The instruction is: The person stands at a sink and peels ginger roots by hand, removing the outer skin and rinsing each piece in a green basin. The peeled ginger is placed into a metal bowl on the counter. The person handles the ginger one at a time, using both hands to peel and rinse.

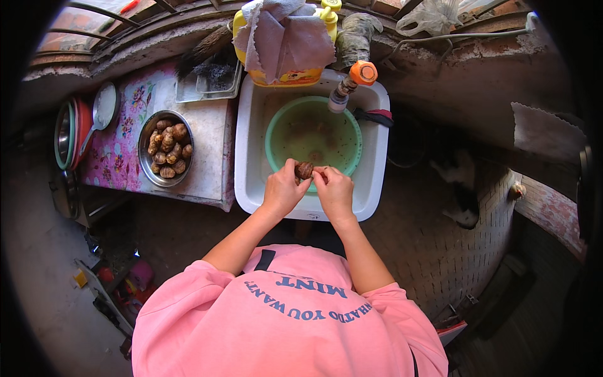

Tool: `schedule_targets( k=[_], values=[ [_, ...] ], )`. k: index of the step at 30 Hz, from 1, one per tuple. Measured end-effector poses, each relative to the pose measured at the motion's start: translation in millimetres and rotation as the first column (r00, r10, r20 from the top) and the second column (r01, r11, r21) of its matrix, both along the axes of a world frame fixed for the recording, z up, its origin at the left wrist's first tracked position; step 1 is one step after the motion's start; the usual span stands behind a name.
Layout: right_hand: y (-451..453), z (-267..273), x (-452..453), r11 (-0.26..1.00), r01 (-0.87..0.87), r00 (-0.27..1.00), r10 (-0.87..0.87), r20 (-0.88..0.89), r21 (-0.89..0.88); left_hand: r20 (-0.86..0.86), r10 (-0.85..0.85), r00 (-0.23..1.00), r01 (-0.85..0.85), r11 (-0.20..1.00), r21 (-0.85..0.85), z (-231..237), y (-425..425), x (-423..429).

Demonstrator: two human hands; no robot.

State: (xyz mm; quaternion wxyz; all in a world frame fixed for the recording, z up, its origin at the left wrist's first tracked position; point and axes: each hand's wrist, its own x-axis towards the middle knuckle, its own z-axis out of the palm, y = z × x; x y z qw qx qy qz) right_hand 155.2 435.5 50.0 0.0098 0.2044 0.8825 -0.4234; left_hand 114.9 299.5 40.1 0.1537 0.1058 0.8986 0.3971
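My left hand (284, 188) holds a brown, ringed taro corm (304, 170) between thumb and fingers, over the near rim of a green plastic basin (272, 155). Close on its right, my right hand (333, 191) has thumb and fingertips pinched together at the corm's side; a small dark bit shows by them, too small to name. Cloudy water with dark specks and blurred brown shapes fills the basin, which stands in a white sink (252, 188). On the left, a steel bowl (141, 158) holds several more taro corms (173, 153).
A tap with an orange handle (363, 73) reaches over the basin. Behind the sink stands a yellow jug (282, 77) draped with a grey cloth (287, 42). A dark and red item (377, 117) lies on the sink's right rim. A ladle (104, 106) rests at left; a black-and-white cat (464, 198) is at right.
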Motion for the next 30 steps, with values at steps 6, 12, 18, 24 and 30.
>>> schedule_targets(
  k=[6,12,18,24,30],
  values=[
    [-5.6,-6.3,1.3,0.994,-0.049,0.999,0.05,-0.014,0.096,-0.001,-0.04,0.999,0.04,0.998,-0.039,-0.7,-3.4,1.8],
    [4.1,-17.8,-7.7,0.963,0.077,0.996,-0.089,-0.033,-0.257,0.214,0.038,0.976,-0.099,0.955,0.28,-3.9,-8.6,-2.3],
    [8.1,-13.9,-4.9,0.835,0.173,0.984,-0.175,0.046,-0.523,0.495,0.04,0.868,-0.247,0.9,0.36,-0.9,-9.6,-2.5],
    [-2.5,-0.1,-1.3,0.997,-0.063,0.994,0.065,-0.087,0.033,0.204,0.078,0.976,-0.123,0.967,0.222,-14.1,-9.9,4.3],
    [3.5,-5.2,2.2,0.964,-0.246,0.969,0.242,0.049,0.1,0.085,0.026,0.996,-0.028,0.999,0.023,-14.0,-10.9,9.1]
  ],
)
